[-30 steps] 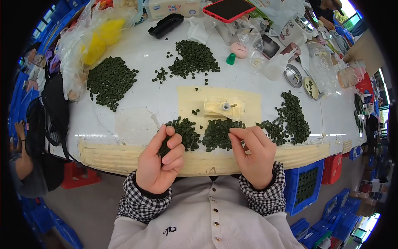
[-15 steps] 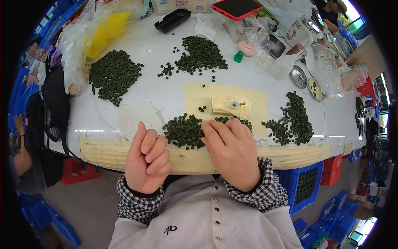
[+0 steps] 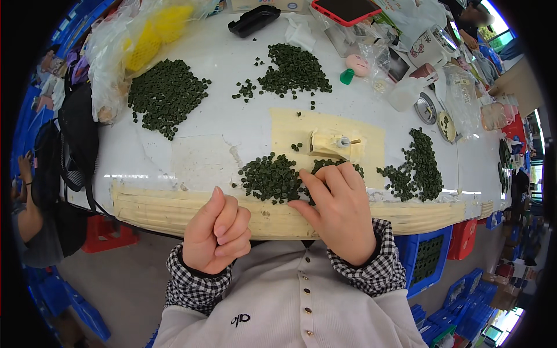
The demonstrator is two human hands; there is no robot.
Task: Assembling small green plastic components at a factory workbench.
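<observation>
Small dark-green round pieces (image 3: pixel 268 177) in heaps, fingers in at one edge

So these are piled in several spots on the glossy white desk (image 3: pixel 232 124). Right hand (image 3: pixel 342 211) is down at the right edge of the front heap, thumb and index tips apart with pieces between. Left hand (image 3: pixel 216 235) is curled closed near the desk's front edge, can't tell if anything's inside. A pale yellow taped block (image 3: pixel 328 146) sits just behind the right hand.

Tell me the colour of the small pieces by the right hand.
The small pieces by the right hand are dark green, clearest in the head view.
</observation>
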